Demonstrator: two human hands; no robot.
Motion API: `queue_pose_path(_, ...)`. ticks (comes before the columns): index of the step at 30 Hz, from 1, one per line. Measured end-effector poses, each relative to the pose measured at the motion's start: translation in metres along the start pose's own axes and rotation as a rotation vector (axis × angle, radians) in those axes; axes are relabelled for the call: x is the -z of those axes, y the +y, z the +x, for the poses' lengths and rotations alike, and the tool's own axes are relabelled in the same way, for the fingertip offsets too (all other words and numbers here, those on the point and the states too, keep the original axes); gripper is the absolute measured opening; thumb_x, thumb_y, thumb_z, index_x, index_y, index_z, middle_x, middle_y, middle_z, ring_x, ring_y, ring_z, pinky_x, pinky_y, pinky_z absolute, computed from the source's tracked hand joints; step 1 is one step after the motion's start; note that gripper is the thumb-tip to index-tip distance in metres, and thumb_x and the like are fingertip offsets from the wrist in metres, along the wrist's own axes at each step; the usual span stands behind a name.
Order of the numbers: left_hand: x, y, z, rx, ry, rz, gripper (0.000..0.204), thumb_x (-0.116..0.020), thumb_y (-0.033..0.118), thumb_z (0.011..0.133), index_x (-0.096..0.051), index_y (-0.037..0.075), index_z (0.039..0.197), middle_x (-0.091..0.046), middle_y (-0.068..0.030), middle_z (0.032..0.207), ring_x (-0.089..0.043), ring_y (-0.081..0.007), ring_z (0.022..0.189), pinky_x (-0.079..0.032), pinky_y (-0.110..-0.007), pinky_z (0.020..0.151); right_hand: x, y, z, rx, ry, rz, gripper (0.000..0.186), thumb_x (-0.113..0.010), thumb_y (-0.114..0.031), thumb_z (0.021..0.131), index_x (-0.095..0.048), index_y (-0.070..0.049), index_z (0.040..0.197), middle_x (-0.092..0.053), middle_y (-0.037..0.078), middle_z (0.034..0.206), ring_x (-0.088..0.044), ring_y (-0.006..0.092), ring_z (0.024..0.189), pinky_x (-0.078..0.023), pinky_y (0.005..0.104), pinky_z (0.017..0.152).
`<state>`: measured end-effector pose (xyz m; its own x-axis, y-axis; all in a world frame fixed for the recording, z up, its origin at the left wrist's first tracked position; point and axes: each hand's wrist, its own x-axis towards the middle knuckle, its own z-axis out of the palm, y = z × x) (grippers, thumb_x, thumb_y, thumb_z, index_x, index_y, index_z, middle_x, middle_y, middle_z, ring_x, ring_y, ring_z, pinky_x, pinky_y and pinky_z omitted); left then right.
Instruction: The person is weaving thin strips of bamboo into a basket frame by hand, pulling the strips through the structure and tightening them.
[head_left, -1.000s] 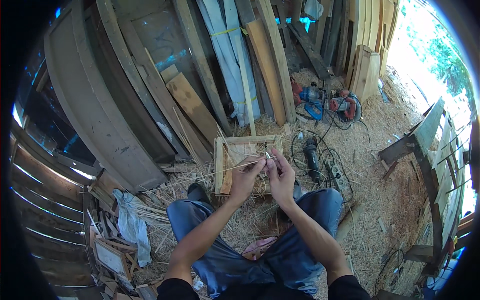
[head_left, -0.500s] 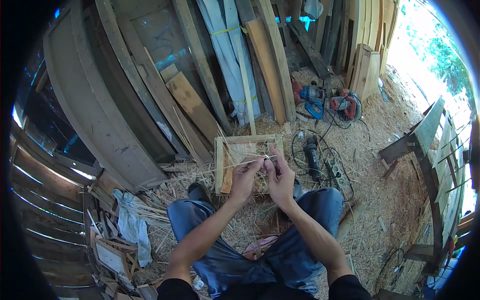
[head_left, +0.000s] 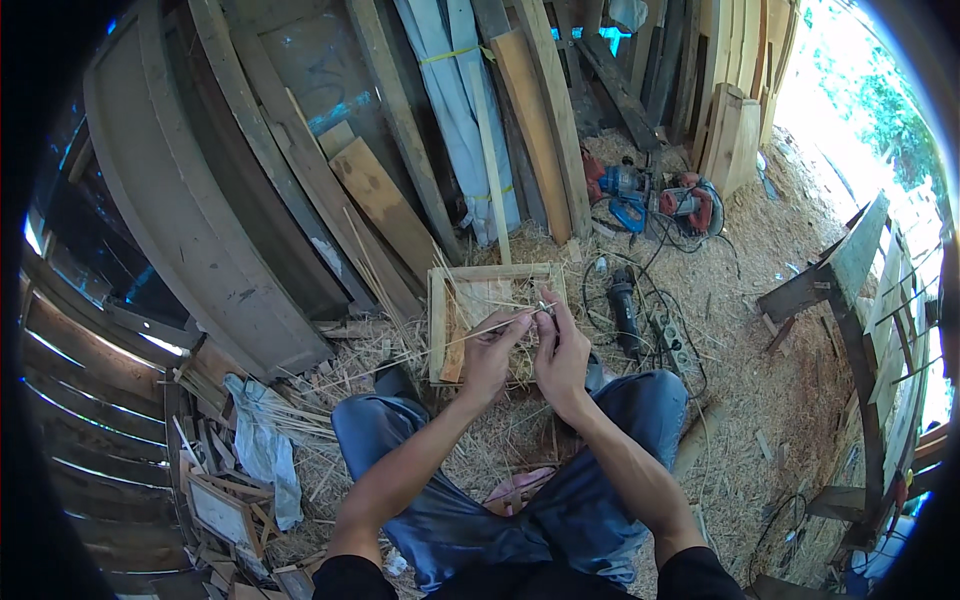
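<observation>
Both hands meet over a shallow wooden box [head_left: 437,325] between my knees. My left hand [head_left: 489,355] is closed on a thin pale wooden strip [head_left: 475,333] that runs diagonally across the box. My right hand [head_left: 560,355] is closed just beside it, thumb and finger round a small shiny piece [head_left: 543,306] where the strip's tip is; it looks like a blade, but is too small to be sure. Loose shavings and slivers lie in and around the box.
Planks [head_left: 388,205] and wrapped lengths [head_left: 440,100] lean ahead. Right of the box lie a black grinder [head_left: 623,315], a power strip [head_left: 672,345], tangled cords and two power tools [head_left: 627,188] [head_left: 688,210]. A wooden frame [head_left: 850,290] stands at right, scraps and a pale sheet [head_left: 265,440] at left.
My hands have shifted slightly, staying together over the box; the strip and shiny piece between my fingers have changed angle a little.
</observation>
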<state>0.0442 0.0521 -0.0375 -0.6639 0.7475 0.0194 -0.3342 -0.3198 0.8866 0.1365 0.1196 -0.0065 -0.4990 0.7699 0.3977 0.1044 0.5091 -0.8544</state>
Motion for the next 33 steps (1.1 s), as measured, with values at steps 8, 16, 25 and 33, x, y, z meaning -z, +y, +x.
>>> queue_pose_path(8,-0.005,0.007,-0.001,-0.032,0.009,0.042,0.017,-0.063,0.007,0.089,-0.066,-0.003,0.102,-0.069,-0.0122,0.100,-0.063,-0.0162,0.095,-0.046,-0.030,0.090,0.000,0.001,0.001,0.014,0.037,-0.031,0.024,-0.048,-0.009,0.096,-0.054,0.000,0.117,-0.065,0.023,0.085,-0.064,0.0383,0.076,-0.049,0.0399,0.065)
queue_pose_path(16,-0.009,0.010,-0.002,-0.032,0.030,0.041,0.019,-0.062,0.009,0.090,-0.065,-0.004,0.103,-0.069,-0.0122,0.095,-0.064,-0.0172,0.093,-0.047,-0.030,0.088,-0.002,0.010,0.002,0.040,0.053,-0.022,0.022,-0.047,-0.009,0.097,-0.057,0.001,0.113,-0.065,0.021,0.085,-0.064,0.0380,0.075,-0.049,0.0400,0.065)
queue_pose_path(25,-0.003,0.014,0.003,0.207,-0.017,-0.079,0.022,-0.061,0.015,0.092,-0.065,0.000,0.108,-0.068,-0.0042,0.094,-0.054,-0.0075,0.071,-0.044,-0.025,0.068,0.004,0.012,0.007,-0.013,0.020,0.128,0.021,-0.049,-0.011,0.097,-0.058,0.000,0.112,-0.063,0.019,0.077,-0.061,0.0247,0.062,-0.045,0.0330,0.057)
queue_pose_path(33,-0.009,0.051,0.005,-0.920,0.028,1.286,0.021,-0.059,0.016,0.090,-0.061,0.004,0.108,-0.065,-0.0132,0.089,-0.061,-0.0280,0.076,-0.047,-0.032,0.070,0.024,0.005,0.013,-0.056,-0.031,0.029,0.022,-0.049,-0.014,0.098,-0.060,0.001,0.109,-0.058,0.006,0.073,-0.047,0.0090,0.064,-0.041,0.0259,0.058)
